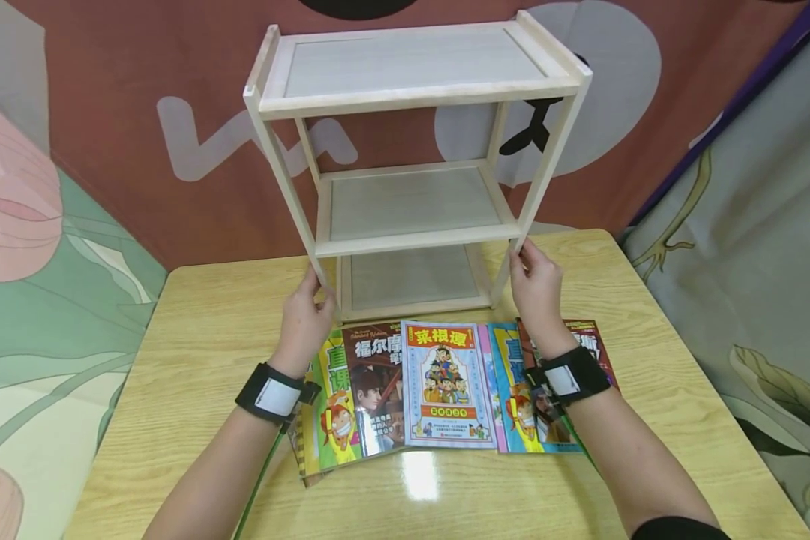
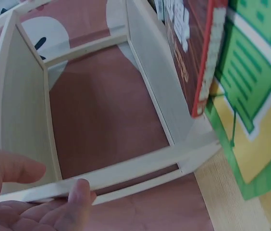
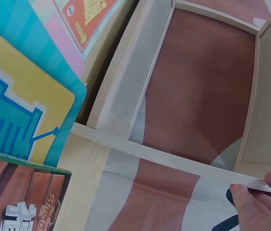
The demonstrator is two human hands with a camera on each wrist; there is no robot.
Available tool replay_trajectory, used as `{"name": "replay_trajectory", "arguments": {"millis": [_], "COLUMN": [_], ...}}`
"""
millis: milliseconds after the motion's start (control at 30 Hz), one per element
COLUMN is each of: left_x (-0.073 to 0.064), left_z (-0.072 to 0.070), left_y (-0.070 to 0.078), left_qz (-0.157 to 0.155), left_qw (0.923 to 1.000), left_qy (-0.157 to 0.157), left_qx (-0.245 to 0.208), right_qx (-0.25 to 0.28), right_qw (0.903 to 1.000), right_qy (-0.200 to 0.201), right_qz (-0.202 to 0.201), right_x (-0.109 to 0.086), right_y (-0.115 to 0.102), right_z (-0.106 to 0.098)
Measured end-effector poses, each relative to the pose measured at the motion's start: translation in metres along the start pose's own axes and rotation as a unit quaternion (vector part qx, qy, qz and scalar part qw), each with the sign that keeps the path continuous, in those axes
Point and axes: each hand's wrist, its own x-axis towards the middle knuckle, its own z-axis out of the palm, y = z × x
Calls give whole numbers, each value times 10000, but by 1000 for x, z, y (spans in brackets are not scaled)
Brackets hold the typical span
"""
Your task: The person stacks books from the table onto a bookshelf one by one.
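Observation:
A three-tier pale wooden shelf (image 1: 421,241) stands upright at the back of the table. At its left front post is my left hand (image 1: 304,319); in the left wrist view, the thumb and fingers of that left hand (image 2: 34,197) lie on either side of the post. My right hand (image 1: 536,289) grips the right front post just below the middle tier. In the right wrist view, the right hand (image 3: 263,202) has its thumb and fingers around the post. Several picture-covered books lie before the shelf, among them a light-blue book (image 1: 448,386) and a brown book (image 1: 376,390).
The wood-grain table (image 1: 196,360) runs under everything. A green-and-yellow book (image 1: 337,405) lies at the left, and a dark red book (image 1: 587,337) is partly hidden by my right wrist. Behind the shelf hangs a reddish-brown printed cloth (image 1: 196,202); a grey printed curtain (image 1: 736,247) hangs at right.

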Motion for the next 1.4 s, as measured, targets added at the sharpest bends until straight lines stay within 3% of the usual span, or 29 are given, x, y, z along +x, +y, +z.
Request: {"name": "replay_trajectory", "arguments": {"millis": [200, 433, 567, 700, 833, 900, 967, 1167, 1233, 1300, 1400], "left_x": [-13, -36, -57, -79, -92, -95, -97, -99, -99, -99, -99], "left_z": [0, -2, 0, 5, 12, 14, 17, 22, 23, 24, 25], "left_y": [5, 13, 20, 27, 30, 29, 28, 24, 24, 23, 22], "left_qz": [-149, -265, -199, 146, 446, 482, 476, 264, 221, 179, 152], "left_qw": [9995, 9972, 9928, 9836, 9743, 9702, 9658, 9556, 9548, 9544, 9546], "left_qy": [-262, -700, -1106, -1458, -1587, -1656, -1760, -2149, -2186, -2214, -2230], "left_qx": [-69, -78, 402, 1052, 1536, 1699, 1844, 1997, 2001, 1992, 1971], "right_qx": [173, 216, 124, -120, -771, -1149, -1409, -1764, -1939, -2186, -2484], "right_qw": [9980, 9874, 9806, 9716, 9569, 9431, 9221, 8289, 8045, 7896, 7844], "right_qy": [-577, -1517, -1889, -2287, -2791, -3116, -3562, -5143, -5438, -5564, -5564], "right_qz": [205, 403, 514, 591, 227, -166, -544, -1317, -1397, -1382, -1155], "right_x": [-4, -13, -23, -36, -54, -65, -79, -127, -141, -152, -161], "right_y": [-4, -7, -7, -9, -18, -24, -31, -42, -41, -40, -41], "right_z": [-3, -15, -19, -22, -19, -15, -10, 4, 7, 10, 14]}}
